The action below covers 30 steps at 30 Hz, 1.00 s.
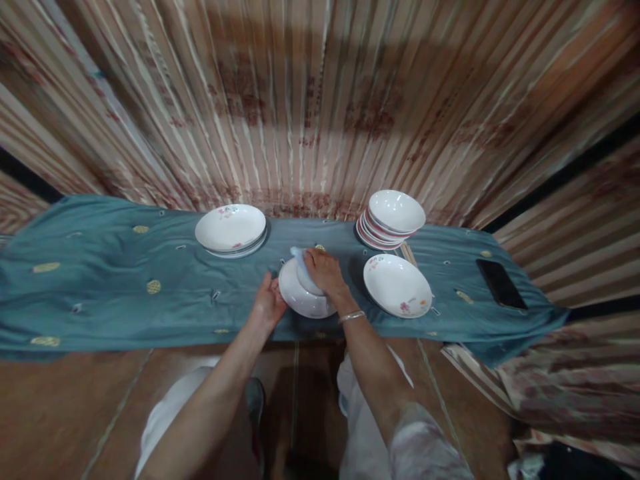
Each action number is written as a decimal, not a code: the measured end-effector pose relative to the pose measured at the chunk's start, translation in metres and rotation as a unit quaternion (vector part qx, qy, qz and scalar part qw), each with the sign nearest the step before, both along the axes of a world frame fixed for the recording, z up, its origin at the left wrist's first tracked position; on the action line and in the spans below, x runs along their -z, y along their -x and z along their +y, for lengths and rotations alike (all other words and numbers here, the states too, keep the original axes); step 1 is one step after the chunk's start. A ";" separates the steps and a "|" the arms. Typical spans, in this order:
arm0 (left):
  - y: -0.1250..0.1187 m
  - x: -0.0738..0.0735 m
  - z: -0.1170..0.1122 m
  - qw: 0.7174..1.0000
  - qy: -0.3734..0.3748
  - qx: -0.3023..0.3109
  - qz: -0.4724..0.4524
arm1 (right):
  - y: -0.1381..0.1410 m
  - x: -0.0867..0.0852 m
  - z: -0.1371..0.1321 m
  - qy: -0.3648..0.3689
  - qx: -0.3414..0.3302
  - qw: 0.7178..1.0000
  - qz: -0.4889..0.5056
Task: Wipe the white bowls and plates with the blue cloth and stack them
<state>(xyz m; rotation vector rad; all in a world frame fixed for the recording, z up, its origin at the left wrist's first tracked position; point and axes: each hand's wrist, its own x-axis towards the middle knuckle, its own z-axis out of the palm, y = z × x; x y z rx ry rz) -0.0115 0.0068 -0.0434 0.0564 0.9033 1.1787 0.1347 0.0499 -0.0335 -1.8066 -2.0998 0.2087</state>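
While the right hand (325, 270) bears down on a pale blue cloth (299, 256) inside the white dish (306, 301), the left hand (267, 303) steadies that dish from its 9 o'clock edge. The dish sits near the front edge of the teal tablecloth (100, 280), about midway along it. It seems tipped a little, though the angle is hard to read.

Wiping looks like the work in hand, and it would go best with the left hand firm on the rim, so the dish neither slides on the fabric nor creeps off the front edge. The cloth should sweep round the hollow in even circles with moderate pressure. The wrist should also stay clear of the single plate (397, 285), which lies just beside the dish at 3 o'clock.

The right hand is palm down with its fingers curled shut over the cloth, and one corner of the cloth pokes out at 11 o'clock. The left hand is partly closed, its thumb on top of the rim. The fingers beneath are hidden, so how far they wrap under I cannot tell.

Taken from the dish, a stack of plates (231, 230) stands at 10 o'clock and a stack of bowls (393, 220) at 1 o'clock. A dark phone (501, 283) lies well out past the single plate, and a striped curtain (320, 100) hangs behind at 12 o'clock
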 end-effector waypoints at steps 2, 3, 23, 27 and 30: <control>-0.001 -0.004 -0.001 1.000 0.003 -0.004 0.003 | -0.005 0.003 -0.001 0.001 0.011 1.000 -0.014; -0.002 -0.005 -0.001 1.000 0.004 -0.005 0.002 | -0.009 0.005 -0.002 0.001 0.015 1.000 -0.018; -0.007 -0.023 -0.004 1.000 0.004 -0.010 0.012 | -0.049 0.006 -0.060 0.005 -0.006 0.998 -0.064; -0.007 -0.020 -0.003 1.000 -0.004 -0.016 0.014 | -0.050 0.001 -0.078 0.005 -0.012 0.997 -0.081; -0.007 -0.020 -0.002 1.000 -0.007 -0.010 0.016 | -0.051 -0.002 -0.090 0.006 -0.022 0.996 -0.086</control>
